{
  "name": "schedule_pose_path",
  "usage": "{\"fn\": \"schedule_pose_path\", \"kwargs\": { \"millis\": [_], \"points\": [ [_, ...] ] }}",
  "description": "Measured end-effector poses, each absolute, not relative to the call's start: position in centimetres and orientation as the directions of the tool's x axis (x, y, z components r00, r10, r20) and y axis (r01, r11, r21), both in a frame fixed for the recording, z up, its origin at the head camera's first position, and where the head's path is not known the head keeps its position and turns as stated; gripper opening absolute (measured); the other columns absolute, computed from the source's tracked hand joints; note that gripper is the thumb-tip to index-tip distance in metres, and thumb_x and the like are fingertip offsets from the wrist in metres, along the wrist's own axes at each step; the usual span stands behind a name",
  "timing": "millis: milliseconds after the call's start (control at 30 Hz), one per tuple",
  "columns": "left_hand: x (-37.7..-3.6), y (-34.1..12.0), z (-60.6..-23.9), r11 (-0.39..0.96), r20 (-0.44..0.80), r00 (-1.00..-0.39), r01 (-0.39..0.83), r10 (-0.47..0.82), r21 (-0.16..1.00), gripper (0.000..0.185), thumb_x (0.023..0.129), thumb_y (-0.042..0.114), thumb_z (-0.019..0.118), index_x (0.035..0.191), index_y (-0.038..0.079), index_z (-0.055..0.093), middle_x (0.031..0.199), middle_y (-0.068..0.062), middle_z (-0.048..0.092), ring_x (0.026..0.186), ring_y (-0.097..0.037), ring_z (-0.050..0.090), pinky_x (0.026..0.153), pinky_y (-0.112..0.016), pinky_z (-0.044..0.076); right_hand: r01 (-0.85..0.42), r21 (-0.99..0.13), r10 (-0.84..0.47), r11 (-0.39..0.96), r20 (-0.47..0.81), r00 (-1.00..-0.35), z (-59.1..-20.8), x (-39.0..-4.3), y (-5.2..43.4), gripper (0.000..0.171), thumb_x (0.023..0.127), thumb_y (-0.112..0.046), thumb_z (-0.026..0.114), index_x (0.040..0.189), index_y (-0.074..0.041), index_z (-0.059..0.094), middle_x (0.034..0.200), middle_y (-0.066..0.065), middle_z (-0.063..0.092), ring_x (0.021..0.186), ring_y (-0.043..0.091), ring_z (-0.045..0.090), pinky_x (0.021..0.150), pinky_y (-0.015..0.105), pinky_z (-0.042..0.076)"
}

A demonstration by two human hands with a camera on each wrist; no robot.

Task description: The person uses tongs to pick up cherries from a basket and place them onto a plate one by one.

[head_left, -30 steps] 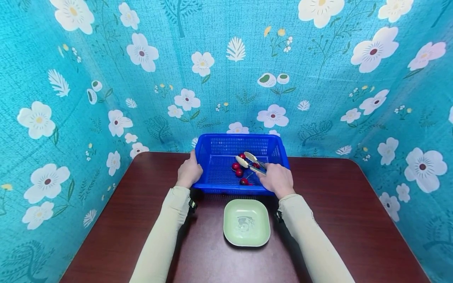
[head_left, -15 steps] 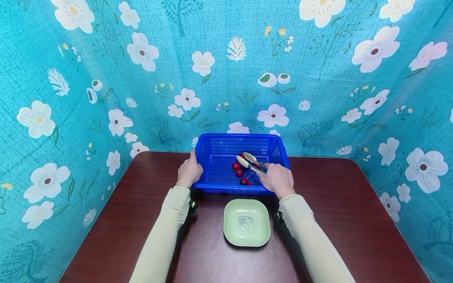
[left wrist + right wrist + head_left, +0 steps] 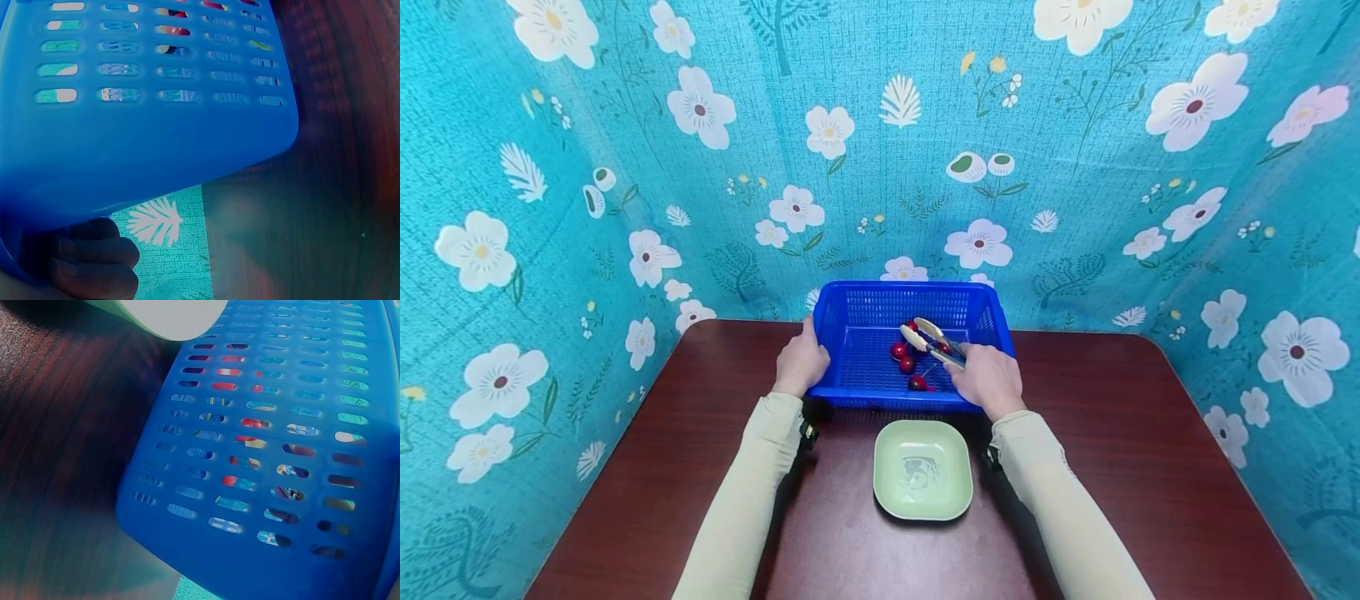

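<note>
In the head view a blue plastic basket stands at the table's far side. My left hand grips its left rim; in the left wrist view the curled fingers show under that rim. My right hand is over the basket's right front part and holds tongs. The tongs' two pale tips are apart and lie among several dark red cherries inside the basket. Whether a tip touches a cherry I cannot tell. Through the slots in the right wrist view, red patches of cherries show.
A pale green square dish sits on the table just in front of the basket, between my forearms. The dark red-brown table extends to both sides. Behind the basket hangs a blue floral cloth.
</note>
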State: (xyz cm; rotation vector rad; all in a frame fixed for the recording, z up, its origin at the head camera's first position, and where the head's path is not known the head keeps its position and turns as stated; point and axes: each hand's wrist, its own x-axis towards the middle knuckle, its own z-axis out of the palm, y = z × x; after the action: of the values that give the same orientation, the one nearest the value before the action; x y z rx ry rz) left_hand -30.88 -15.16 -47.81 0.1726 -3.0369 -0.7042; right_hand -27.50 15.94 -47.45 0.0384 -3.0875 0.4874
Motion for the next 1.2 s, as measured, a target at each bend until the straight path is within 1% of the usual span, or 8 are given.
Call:
{"fn": "schedule_pose_path", "kwargs": {
  "millis": [300,700,900,1033,1200],
  "points": [
    [-30.87,-15.16,-47.85,0.893,-0.003,-0.994,-0.103,-0.114,0.439,0.069,0.103,0.018,0.051,0.164,0.005,0.023,0.113,-0.025,0.072,0.087,-0.040,0.071,0.075,-0.056,0.057,-0.025,-0.321,-0.018,0.947,0.024,-1.000,-47.43,-27.44,15.92,0.059,0.099,-0.044,0.067,0.146,-0.009,0.059,0.114,0.017,0.073,0.083,0.030,0.065,0.081,0.051,0.057],
    [-30.86,-15.17,-47.83,0.891,-0.009,-0.994,-0.104,-0.111,0.442,0.069,0.103,0.019,0.051,0.164,0.005,0.021,0.116,-0.026,0.072,0.092,-0.041,0.072,0.079,-0.057,0.057,-0.031,-0.323,-0.020,0.946,0.037,-0.999,-47.62,-27.53,16.01,0.060,0.098,-0.045,0.067,0.146,-0.010,0.059,0.108,0.015,0.074,0.077,0.028,0.064,0.076,0.047,0.057],
    [-30.80,-15.17,-47.68,0.891,-0.016,-0.994,-0.101,-0.104,0.443,0.070,0.103,0.019,0.050,0.164,0.004,0.019,0.111,-0.025,0.072,0.087,-0.039,0.071,0.075,-0.055,0.056,-0.034,-0.327,-0.023,0.944,0.038,-0.999,-47.59,-27.46,16.05,0.060,0.099,-0.045,0.067,0.147,-0.010,0.057,0.113,0.016,0.074,0.082,0.029,0.066,0.081,0.050,0.057],
    [-30.76,-15.21,-47.71,0.889,-0.014,-0.994,-0.101,-0.106,0.447,0.070,0.103,0.018,0.050,0.164,0.005,0.019,0.110,-0.025,0.072,0.086,-0.039,0.071,0.074,-0.055,0.056,-0.039,-0.340,-0.024,0.940,0.049,-0.999,-47.59,-27.34,16.04,0.062,0.099,-0.045,0.067,0.148,-0.010,0.056,0.118,0.018,0.073,0.087,0.031,0.068,0.085,0.053,0.057],
    [-30.73,-15.31,-47.82,0.882,-0.013,-0.995,-0.094,-0.100,0.462,0.069,0.103,0.018,0.049,0.164,0.004,0.020,0.108,-0.025,0.072,0.083,-0.038,0.071,0.072,-0.054,0.056,-0.045,-0.352,-0.025,0.935,0.060,-0.998,-47.63,-27.23,16.07,0.063,0.099,-0.046,0.066,0.149,-0.010,0.055,0.119,0.017,0.073,0.090,0.032,0.069,0.086,0.054,0.057]
  ]
}}
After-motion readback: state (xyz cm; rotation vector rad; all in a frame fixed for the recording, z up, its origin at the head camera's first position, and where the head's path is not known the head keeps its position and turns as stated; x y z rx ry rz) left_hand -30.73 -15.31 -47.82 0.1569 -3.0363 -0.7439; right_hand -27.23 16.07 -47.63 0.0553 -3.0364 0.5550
